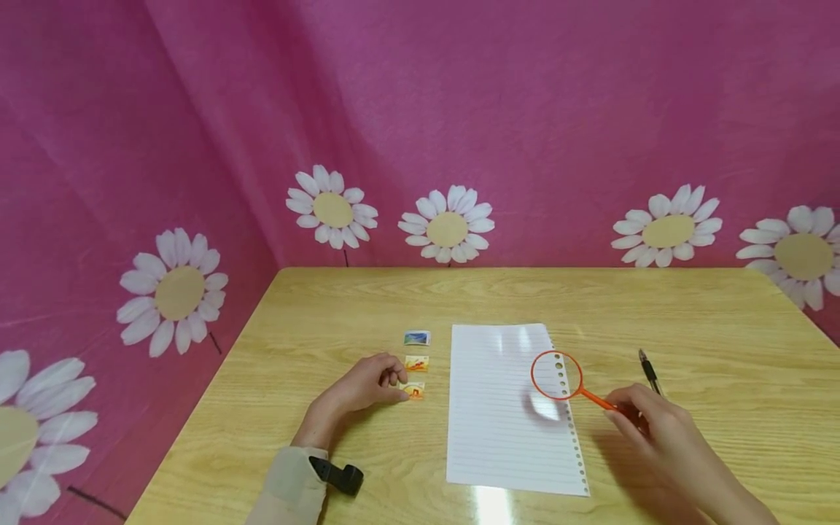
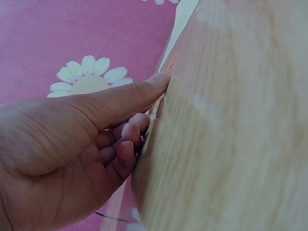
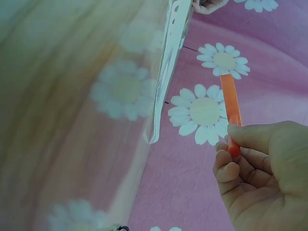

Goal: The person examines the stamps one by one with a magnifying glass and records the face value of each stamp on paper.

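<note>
Lower right of the frame, the right hand (image 1: 663, 434) has its grip clamped on the handle of an orange magnifying glass (image 1: 580, 391), lens above the holed right edge of a lined sheet (image 1: 499, 430); left of centre, the left hand (image 1: 364, 383) touches the nearest card (image 1: 414, 391) with its thumb, grip apart, fingers loosely curled. Two further cards (image 1: 417, 364) lie beyond, a pen (image 1: 649, 372) at right. The glossy wood-grain surface (image 1: 328, 306) meets pink cloth (image 1: 525, 109) with white daisies, filling the upper frame and left side.
</note>
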The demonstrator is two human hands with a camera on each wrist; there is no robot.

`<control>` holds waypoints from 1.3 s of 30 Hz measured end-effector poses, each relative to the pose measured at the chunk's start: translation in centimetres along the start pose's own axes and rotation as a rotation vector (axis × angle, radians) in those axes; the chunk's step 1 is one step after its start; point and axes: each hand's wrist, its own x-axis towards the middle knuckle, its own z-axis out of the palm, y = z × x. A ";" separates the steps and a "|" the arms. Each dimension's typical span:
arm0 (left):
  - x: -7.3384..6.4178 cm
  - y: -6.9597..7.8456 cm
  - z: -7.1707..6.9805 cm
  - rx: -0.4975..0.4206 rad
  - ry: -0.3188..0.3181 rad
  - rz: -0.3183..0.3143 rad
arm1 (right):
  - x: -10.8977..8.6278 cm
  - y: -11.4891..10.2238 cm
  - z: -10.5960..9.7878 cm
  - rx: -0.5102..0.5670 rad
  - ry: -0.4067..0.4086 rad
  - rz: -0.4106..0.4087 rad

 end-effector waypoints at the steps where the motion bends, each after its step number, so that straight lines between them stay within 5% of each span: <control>1: 0.0 0.0 0.0 0.001 0.001 0.004 | -0.1 0.0 -0.1 0.001 -0.005 0.011; 39: -0.1 -0.2 0.2 0.013 0.001 0.030 | -1.4 2.4 -2.1 -0.089 -0.004 0.173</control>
